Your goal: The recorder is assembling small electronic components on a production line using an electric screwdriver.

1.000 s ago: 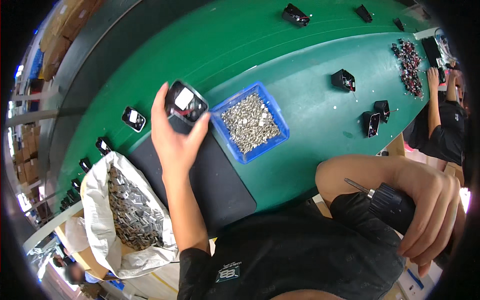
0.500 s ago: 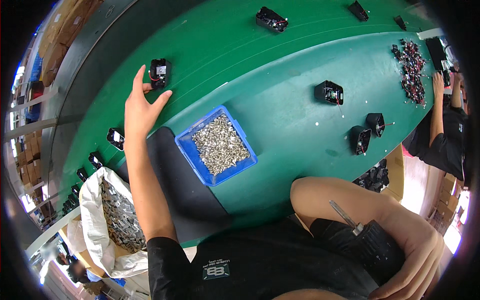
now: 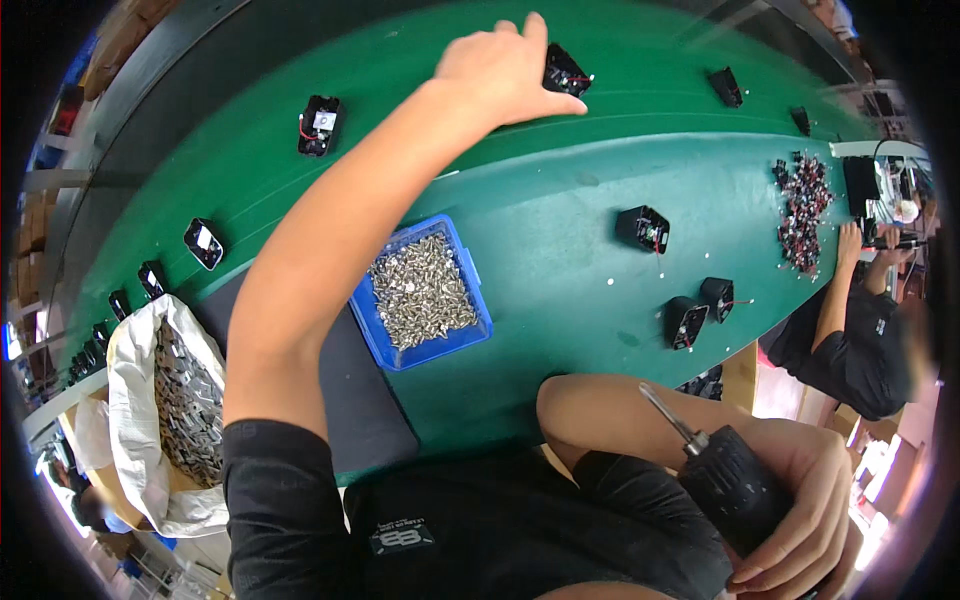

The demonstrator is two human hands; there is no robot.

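Note:
My left hand reaches far across the green belt, its thumb and fingers spread open around one end of a black plastic housing with a red wire. Whether the fingertips touch it I cannot tell. Close to my body at the lower right, my right hand is wrapped round a black electric screwdriver, whose metal bit points up and to the left. Beneath my left forearm stands a blue tray of silver screws. Another black housing, with a pale metal plate inside, lies on the belt to the left.
More housings line the belt at left. Others stand on the green table. A white sack of metal plates is at lower left. At right, a co-worker's hand is near a pile of wired parts.
My left hand has left the housing with the pale plate and swung right to the far housing. The view has shifted somewhat. My right hand still holds the screwdriver.

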